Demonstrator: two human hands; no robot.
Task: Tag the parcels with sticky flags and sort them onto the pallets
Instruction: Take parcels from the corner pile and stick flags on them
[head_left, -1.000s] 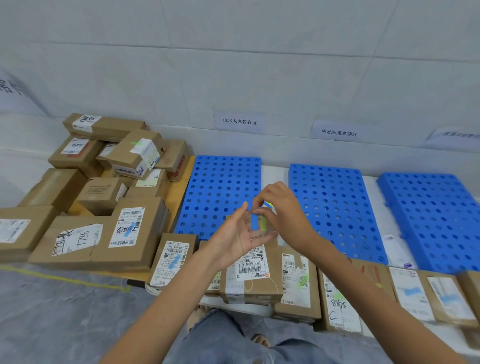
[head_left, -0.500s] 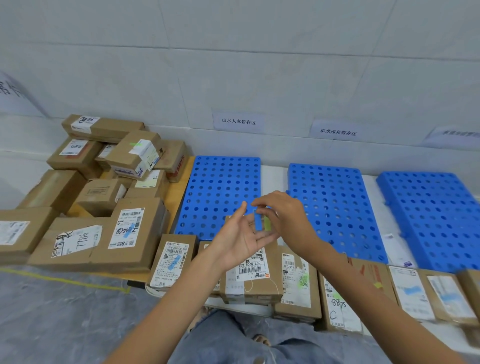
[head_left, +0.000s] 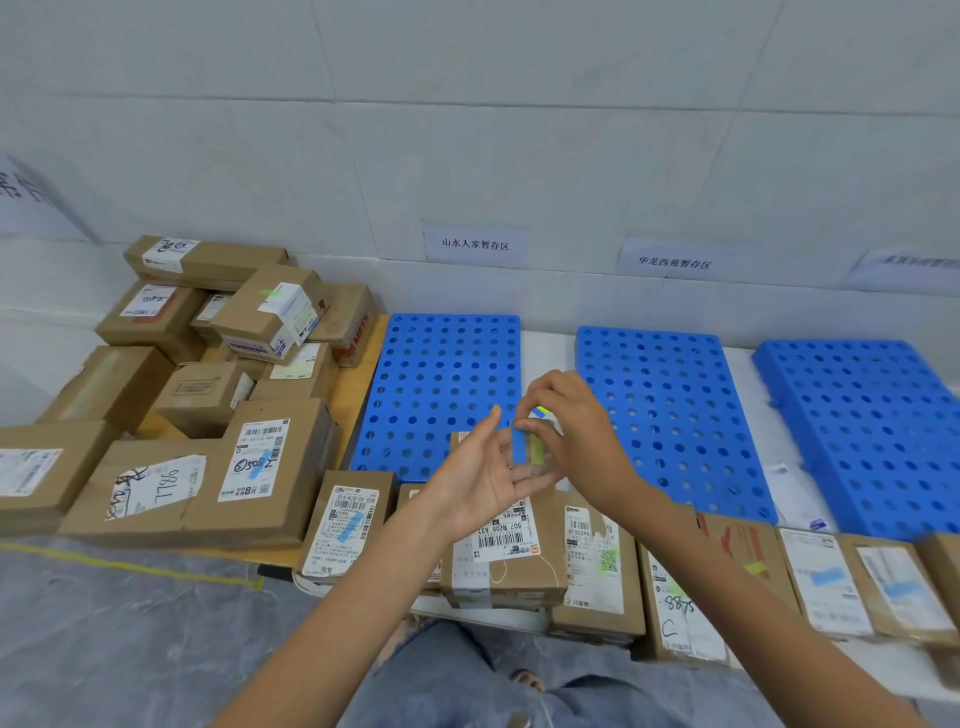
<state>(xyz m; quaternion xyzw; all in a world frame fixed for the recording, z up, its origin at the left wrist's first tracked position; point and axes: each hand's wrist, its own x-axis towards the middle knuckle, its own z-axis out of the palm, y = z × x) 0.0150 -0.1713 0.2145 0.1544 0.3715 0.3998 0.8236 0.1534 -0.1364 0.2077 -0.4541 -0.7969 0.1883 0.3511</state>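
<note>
My left hand (head_left: 480, 475) is held palm up over the front row of parcels, with a small pad of sticky flags (head_left: 529, 448) resting on its fingertips. Blue and green strips show on the pad. My right hand (head_left: 579, 436) pinches the top of the blue strip with thumb and forefinger. Under my hands lies a brown parcel (head_left: 501, 564) with a white barcode label. Three blue perforated pallets (head_left: 441, 374) (head_left: 660, 400) (head_left: 872, 415) lie side by side against the wall with nothing on them.
A pile of brown parcels (head_left: 208, 374) fills the left on a wooden board. More labelled parcels (head_left: 831, 582) run in a row to the right, some with blue or green flags. Paper signs (head_left: 475, 245) hang on the wall above the pallets. My knees are below.
Both hands stay nearly in place over the parcels. My right fingers have shifted slightly on the flag pad; nothing has been picked up or put down.
</note>
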